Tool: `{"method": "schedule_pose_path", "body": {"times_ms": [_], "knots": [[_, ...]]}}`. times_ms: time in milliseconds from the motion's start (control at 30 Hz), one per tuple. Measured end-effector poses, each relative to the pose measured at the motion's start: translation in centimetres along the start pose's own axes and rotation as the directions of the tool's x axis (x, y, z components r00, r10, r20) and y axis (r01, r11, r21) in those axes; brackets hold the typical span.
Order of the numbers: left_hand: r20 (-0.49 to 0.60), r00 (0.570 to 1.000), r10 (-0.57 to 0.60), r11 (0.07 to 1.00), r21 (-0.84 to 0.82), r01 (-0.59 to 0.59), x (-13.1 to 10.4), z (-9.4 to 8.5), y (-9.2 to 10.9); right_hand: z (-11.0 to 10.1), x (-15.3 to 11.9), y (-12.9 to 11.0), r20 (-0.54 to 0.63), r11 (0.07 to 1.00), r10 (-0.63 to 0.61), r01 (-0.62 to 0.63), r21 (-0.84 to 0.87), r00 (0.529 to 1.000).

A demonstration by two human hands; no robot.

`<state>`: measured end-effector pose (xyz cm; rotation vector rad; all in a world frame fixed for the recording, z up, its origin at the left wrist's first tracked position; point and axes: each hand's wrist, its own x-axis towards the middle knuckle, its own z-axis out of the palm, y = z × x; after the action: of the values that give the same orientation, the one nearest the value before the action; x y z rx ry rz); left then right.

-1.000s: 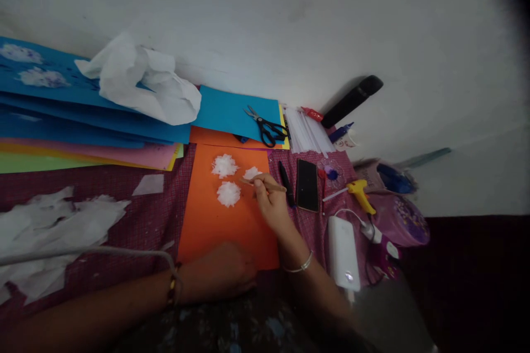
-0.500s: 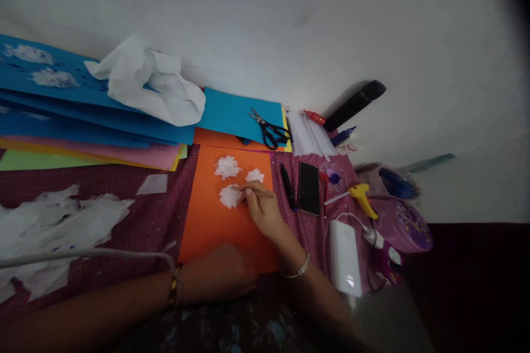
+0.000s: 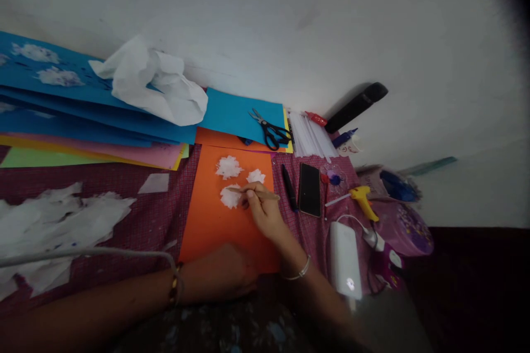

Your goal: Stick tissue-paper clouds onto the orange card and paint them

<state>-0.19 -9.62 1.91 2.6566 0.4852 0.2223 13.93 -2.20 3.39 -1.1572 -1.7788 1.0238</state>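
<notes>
An orange paper sheet (image 3: 207,226) lies before me, with several ragged white tissue tufts on it. My right hand (image 3: 264,212) pinches a slim tan wooden stick (image 3: 269,196). The stick's pointed tip lies over the lowest white tuft (image 3: 229,198). Above it are a second tuft (image 3: 228,167) and a smaller tuft (image 3: 255,176), near my right fingers. My left hand (image 3: 223,273) rests closed at the near edge of the sheet. Its fingers curl under in the shade, so I cannot see whether anything is in them.
Torn white tissue (image 3: 53,220) lies left. Behind are coloured sheets, a crumpled tissue (image 3: 153,83) and black-handled scissors (image 3: 269,129). To the right are a black marker (image 3: 289,187), a phone (image 3: 309,190), a yellow glue gun (image 3: 364,202) and a white power bank (image 3: 345,259). A grey cable (image 3: 103,252) crosses left.
The view has shifted slightly. The stick in my right hand lies a little flatter, with its back end showing farther past the hand. My left hand stays in place.
</notes>
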Motion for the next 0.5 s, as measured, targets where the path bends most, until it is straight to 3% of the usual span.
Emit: {"method": "schedule_pose_path", "body": {"times_ms": [133, 367, 500], "knots": [[-0.013, 1.0, 0.007, 1.0, 0.018, -0.007, 0.0, 0.5, -0.1, 0.2, 0.0, -0.1, 0.088, 0.996, 0.031, -0.023, -0.086, 0.996], [-0.076, 0.997, 0.017, 0.999, 0.044, -0.013, -0.1, 1.1, -0.1, 0.2, -0.2, 0.2, 0.005, 0.997, 0.018, -0.019, 0.074, 1.0], [-0.048, 0.999, 0.016, 0.999, 0.035, -0.014, -0.1, 1.0, -0.1, 0.2, 0.0, 0.4, 0.059, 0.999, 0.022, -0.02, -0.037, 0.998]]}}
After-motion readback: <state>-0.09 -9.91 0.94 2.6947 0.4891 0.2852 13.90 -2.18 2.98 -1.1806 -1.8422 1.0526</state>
